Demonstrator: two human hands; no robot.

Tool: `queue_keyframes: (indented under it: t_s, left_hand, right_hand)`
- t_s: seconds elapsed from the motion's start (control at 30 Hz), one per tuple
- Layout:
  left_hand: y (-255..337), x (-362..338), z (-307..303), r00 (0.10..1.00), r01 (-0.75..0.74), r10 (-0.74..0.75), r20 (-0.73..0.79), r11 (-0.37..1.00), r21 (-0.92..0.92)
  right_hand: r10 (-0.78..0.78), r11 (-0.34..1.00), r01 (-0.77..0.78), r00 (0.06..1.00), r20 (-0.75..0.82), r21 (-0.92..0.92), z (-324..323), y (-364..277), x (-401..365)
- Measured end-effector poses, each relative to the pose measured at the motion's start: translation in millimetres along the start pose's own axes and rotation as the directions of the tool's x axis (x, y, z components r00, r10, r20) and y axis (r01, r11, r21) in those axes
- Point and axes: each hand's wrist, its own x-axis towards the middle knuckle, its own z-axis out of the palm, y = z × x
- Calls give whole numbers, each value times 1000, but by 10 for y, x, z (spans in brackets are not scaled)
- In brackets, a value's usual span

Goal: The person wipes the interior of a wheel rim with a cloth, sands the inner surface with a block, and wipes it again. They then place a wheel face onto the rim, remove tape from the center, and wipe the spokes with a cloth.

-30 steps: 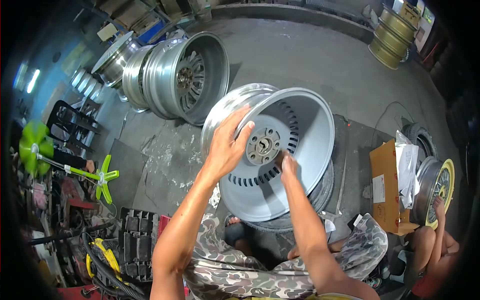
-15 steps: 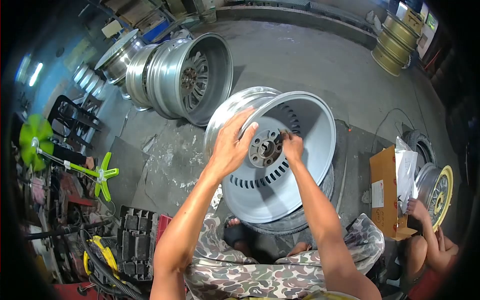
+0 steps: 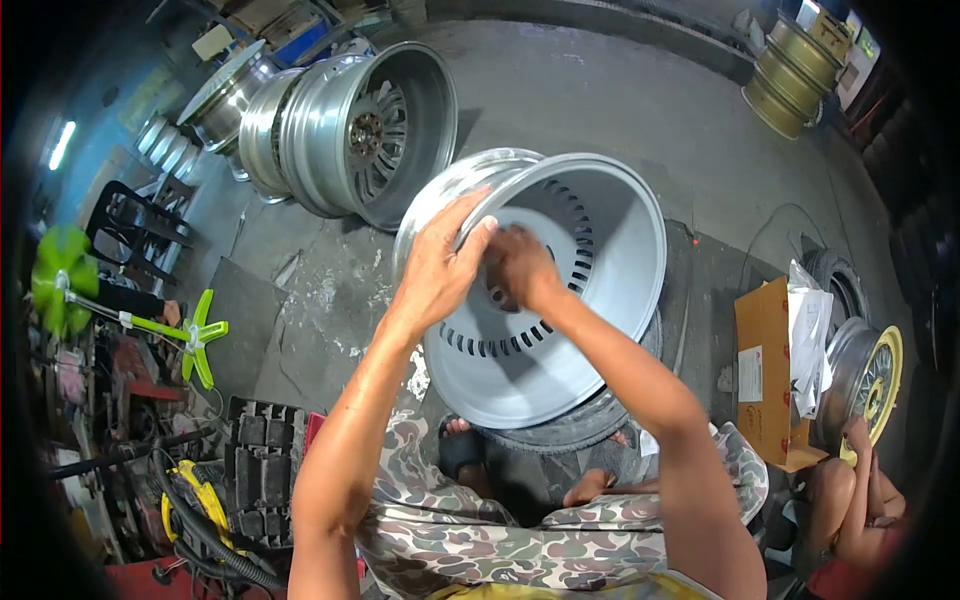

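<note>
A silver-grey wheel rim (image 3: 610, 330) stands tilted on a black tyre (image 3: 570, 432) in front of me, its hollow side facing up toward me. My left hand (image 3: 445, 255) grips the upper left edge of the rim, thumb on the inside of the lip and fingers over the outer barrel. Inside the rim, my right hand (image 3: 522, 265) is over the hub and covers most of it. Motion smears its fingers, so I cannot make out whether they hold anything.
Several silver rims (image 3: 405, 140) lie on their sides at the upper left. Gold rims (image 3: 795, 80) are stacked upper right. A cardboard box (image 3: 765, 370) and a yellow-lipped rim (image 3: 880, 385) stand right, near a co-worker's hand (image 3: 857, 435). A green fan (image 3: 65, 280) is at left.
My right hand has moved left across the hub, from its right side to over its centre. The view has shifted slightly. The co-worker's hand has moved from the box's papers to the yellow-lipped rim.
</note>
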Motion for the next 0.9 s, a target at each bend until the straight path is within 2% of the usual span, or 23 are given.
queue_keyframes:
  t_s: [0.03,0.07,0.1,0.13,0.17,0.23,0.27,0.33,0.4,0.47,0.57,0.63,0.67,0.73,0.8,0.83,0.9]
  left_hand:
    - [12,0,3,1000,11,-11,9,1000,-21]
    - [33,-5,1,1000,23,-23,-4,1000,11]
    - [44,-1,2,1000,17,-17,2,1000,14]
    - [46,1,-2,1000,6,-6,1,1000,25]
    - [34,5,-5,1000,0,1,-6,999,34]
    - [23,49,-21,1000,11,-10,-9,1000,28]
    - [20,14,-14,1000,18,-18,4,1000,23]
    - [30,-2,-2,1000,24,-24,-2,999,24]
    - [-26,25,-27,1000,-9,9,-11,999,49]
    - [-9,24,-46,1000,1,-1,-15,999,46]
    - [-15,12,-6,1000,20,-20,-18,1000,15]
    - [-4,25,-10,1000,18,-18,-20,1000,4]
    - [5,22,-12,1000,8,-8,-24,1000,25]
    - [6,0,-14,1000,-4,5,-26,999,42]
    - [-18,21,-29,1000,5,-4,-21,998,69]
    - [-36,22,-28,1000,4,-2,-26,998,69]
    - [-67,16,-37,999,12,-10,-34,999,52]
  right_hand:
    - [191,979,-183,978,-81,95,-37,144,-7]
    - [374,916,-336,914,-159,219,-79,283,-11]
    - [276,960,-277,891,-360,50,12,565,-141]
    - [331,936,-352,864,-380,15,18,789,-301]
    - [382,906,-424,835,-396,-19,-27,962,-450]
    - [360,891,-438,842,-403,-118,-142,939,-804]
    - [367,891,-438,848,-383,-116,6,927,-1030]
    - [341,868,-391,918,-202,-307,363,979,-1423]
    - [371,825,-478,861,-348,-302,649,555,-1479]
    - [598,767,-641,694,-402,35,1041,248,-1617]
    - [645,730,-684,687,-335,2,1319,-389,-1427]
    - [679,732,-665,697,-229,148,1479,-762,-1188]
    - [645,764,-628,742,-184,148,1567,-852,-1089]
    - [694,717,-672,713,-100,183,1325,-1126,-723]
    - [655,555,-606,741,148,570,1219,-951,-427]
    - [652,559,-604,743,148,568,1100,-842,-282]
    - [613,689,-433,776,-149,581,647,-632,-9]
